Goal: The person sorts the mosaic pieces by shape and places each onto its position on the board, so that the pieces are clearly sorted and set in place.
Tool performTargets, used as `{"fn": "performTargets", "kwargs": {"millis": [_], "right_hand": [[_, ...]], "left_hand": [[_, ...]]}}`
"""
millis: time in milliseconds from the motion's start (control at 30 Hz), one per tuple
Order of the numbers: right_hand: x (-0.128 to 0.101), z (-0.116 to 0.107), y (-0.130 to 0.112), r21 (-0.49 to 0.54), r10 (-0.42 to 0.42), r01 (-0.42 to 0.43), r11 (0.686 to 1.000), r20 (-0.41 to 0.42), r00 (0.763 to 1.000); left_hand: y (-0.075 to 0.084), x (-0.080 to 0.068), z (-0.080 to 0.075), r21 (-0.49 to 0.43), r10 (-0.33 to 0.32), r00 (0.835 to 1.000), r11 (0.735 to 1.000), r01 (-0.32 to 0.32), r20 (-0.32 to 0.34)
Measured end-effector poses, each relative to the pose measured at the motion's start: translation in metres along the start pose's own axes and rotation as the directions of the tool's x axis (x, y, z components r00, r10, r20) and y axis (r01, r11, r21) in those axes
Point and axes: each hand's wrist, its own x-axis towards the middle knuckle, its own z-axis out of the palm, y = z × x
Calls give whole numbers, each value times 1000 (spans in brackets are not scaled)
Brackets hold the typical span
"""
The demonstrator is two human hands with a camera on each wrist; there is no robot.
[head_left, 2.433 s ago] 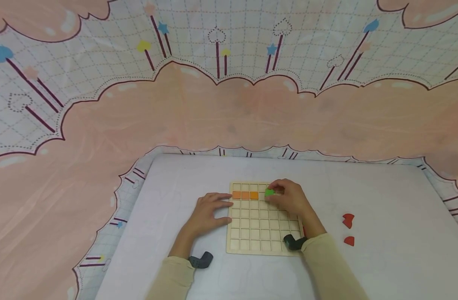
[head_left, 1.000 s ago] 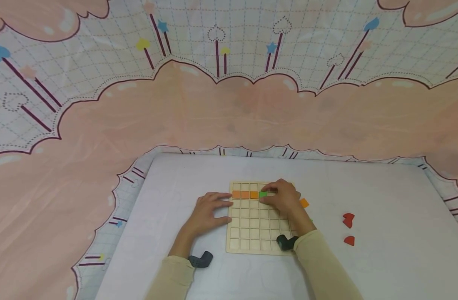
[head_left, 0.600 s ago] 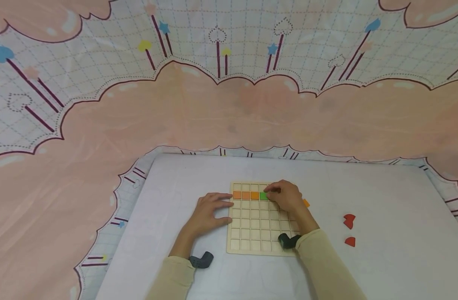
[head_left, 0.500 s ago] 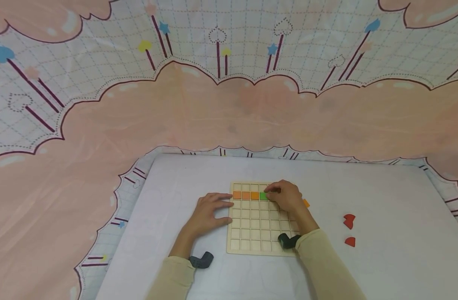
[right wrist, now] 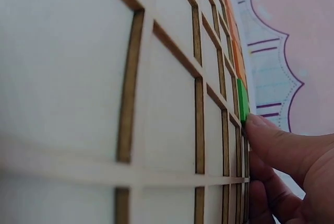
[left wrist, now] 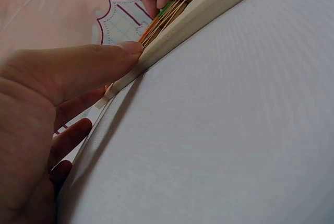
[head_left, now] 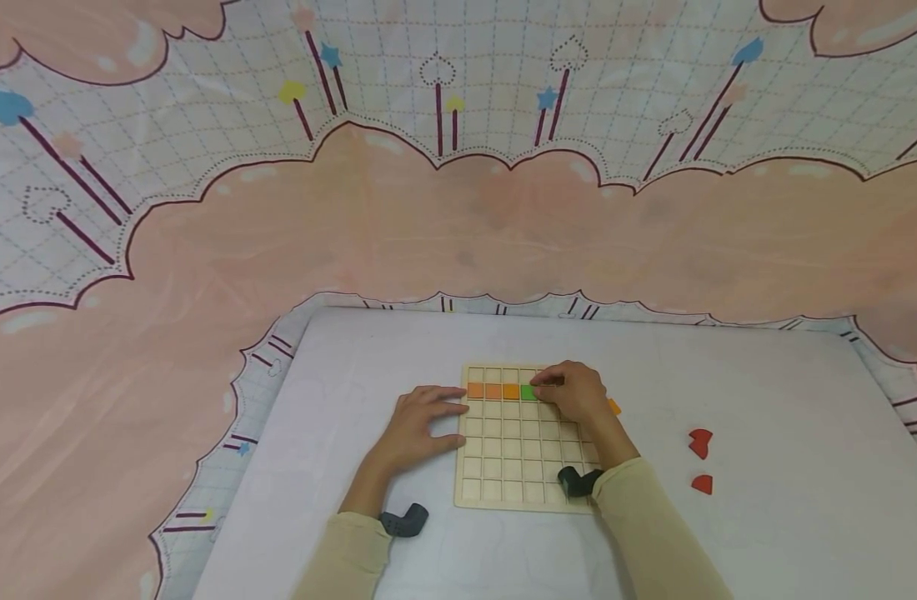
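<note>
Currently the right hand rests on the upper part of the flat, pale wooden grid board, with a fingertip touching the right edge of the small green square tile. No tile is lifted; the fingers lie bent over the board, and whether they pinch the green tile cannot be told. The green square tile sits in the second row from the far edge, fourth cell from the left, directly against the row of three orange square tiles that fills the cells to its left.

The left hand lies flat on the white table surface at the board's left edge. Its fingers are straight, and the thumb presses against the board's side wall, as the left wrist view shows.

Just right of the board, partly hidden behind the right hand, lies a further orange tile. Well apart to the right lie two red curved pieces, one behind the other. A pink and white patterned cloth hangs behind the table.

No brand, label or legible writing shows on any item.
</note>
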Motion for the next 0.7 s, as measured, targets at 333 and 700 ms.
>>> {"fn": "performTargets", "kwargs": {"millis": [333,700], "right_hand": [[-6,-11,8,35,-87,85,996,43,995],[-17,-47,35,117,-43,50,992,-66,997]], "left_hand": [[0,2,0,3,-23,1000,1000,23,21],[-2,2,1,6,-27,999,1000,27,31]]}}
